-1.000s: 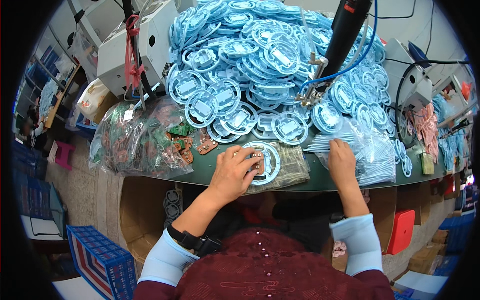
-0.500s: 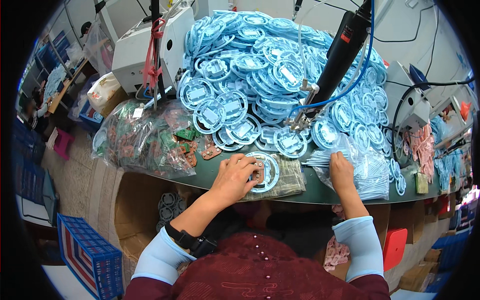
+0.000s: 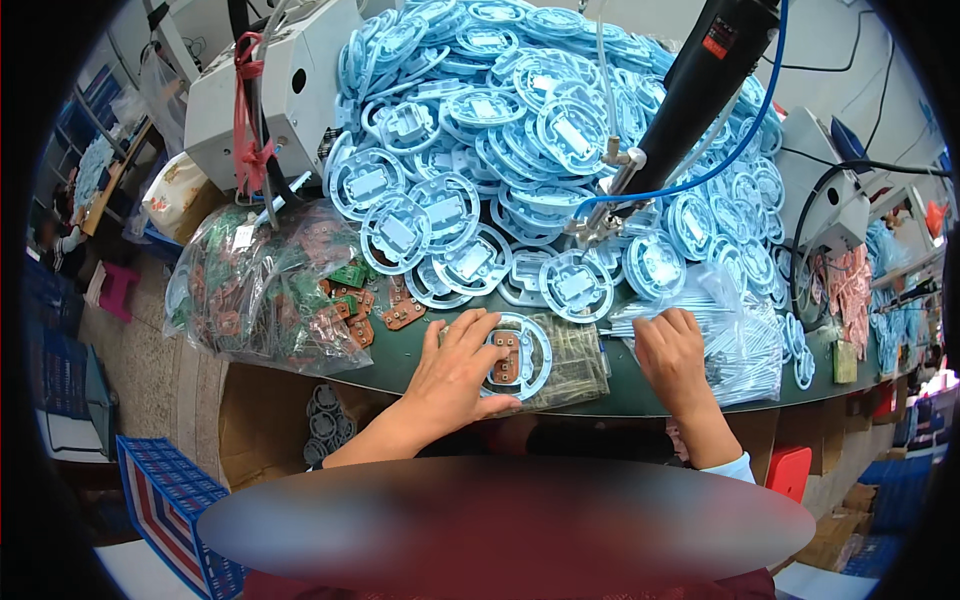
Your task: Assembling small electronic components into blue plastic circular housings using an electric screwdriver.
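In the lower middle of the frame, the left hand (image 3: 455,372) lies flat on a light blue plastic ring (image 3: 515,355) with a small brown board (image 3: 505,358) set in its middle. The fingers are spread out, pressing down, not pinching. The right hand (image 3: 672,352) rests to the right of it on a clear bag of thin white sticks (image 3: 735,335), fingers curled on top; I cannot tell if they pinch one.

The brown board could slip crooked in the ring if the hand shifts. The big heap of blue rings (image 3: 520,150) above looks piled high, so it might slide down onto the work. The black tool (image 3: 700,80) hanging at the upper right could bump a hand.

The rings are round, smooth and hard. The boards in the crinkly bag (image 3: 265,290) at the left are flat. The table (image 3: 640,395) is dark green with a curved edge.
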